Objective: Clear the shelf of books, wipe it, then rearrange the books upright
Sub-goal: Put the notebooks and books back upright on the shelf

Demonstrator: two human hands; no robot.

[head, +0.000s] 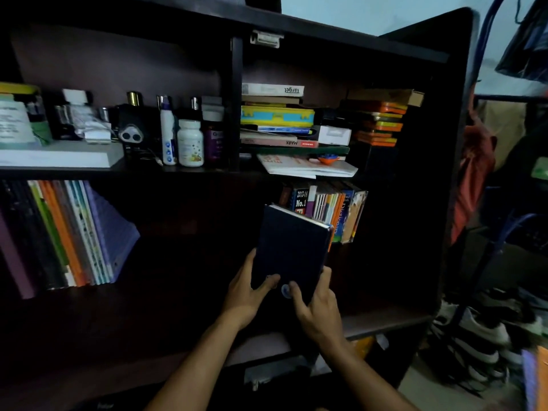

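Observation:
A dark blue hardcover book [292, 247] stands tilted in front of the lower shelf [178, 295], held by both hands at its bottom end. My left hand [247, 295] grips its lower left edge, thumb on the cover. My right hand [318, 307] grips the lower right corner, thumb on the cover near a round emblem. Behind it a group of upright books [332, 209] leans at the shelf's right. Another row of upright books and folders [65, 232] stands at the shelf's left end.
The upper shelf holds bottles and jars [189, 142] on the left and stacked flat books [277, 117] with boxes on the right. The cabinet door [444, 143] hangs open at right. Shoes [474, 336] and hanging clothes lie beyond it.

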